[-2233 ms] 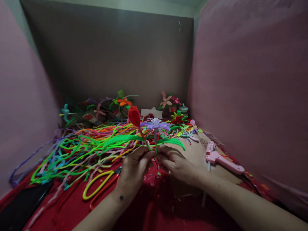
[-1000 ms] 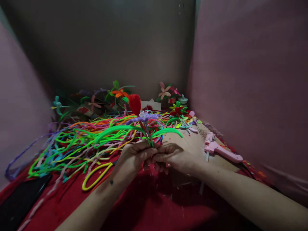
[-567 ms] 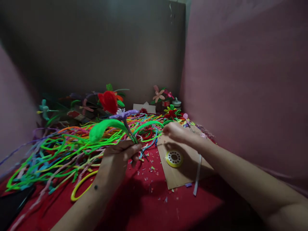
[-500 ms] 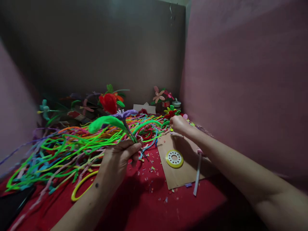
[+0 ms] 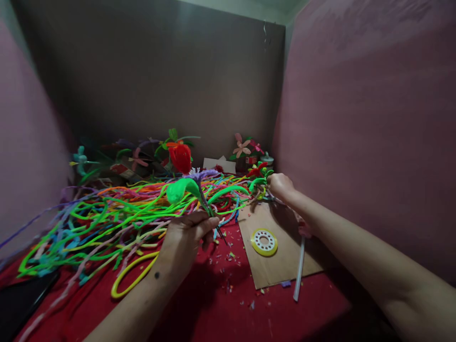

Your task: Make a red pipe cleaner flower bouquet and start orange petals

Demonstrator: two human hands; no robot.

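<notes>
My left hand (image 5: 194, 232) is closed around the thin stems of a purple pipe-cleaner flower (image 5: 203, 175) with white stamens and a broad green leaf (image 5: 182, 190). A fuzzy red tulip (image 5: 180, 157) rises just behind it; whether its stem is in the same grip is hard to see. Farther back on the right, my right hand (image 5: 282, 186) is closed at a red pipe-cleaner flower (image 5: 257, 169) with green leaves. Its fingertips are mostly hidden. Loose pipe cleaners (image 5: 131, 209) in many colours spread beside and beyond my left hand.
A cardboard sheet (image 5: 256, 266) lies on the red tabletop (image 5: 213, 304), bearing a yellow-rimmed tape roll (image 5: 264, 241). A glue stick (image 5: 299, 270) crosses its front edge. Scraps are scattered nearby. A dark flat object (image 5: 24, 299) lies at left; finished flowers (image 5: 242, 146) stand along the back wall.
The view has shifted, moving everything right and down. The left hand's flower has swung slightly right. At the right hand, the red flower has moved and more of its green leaves show.
</notes>
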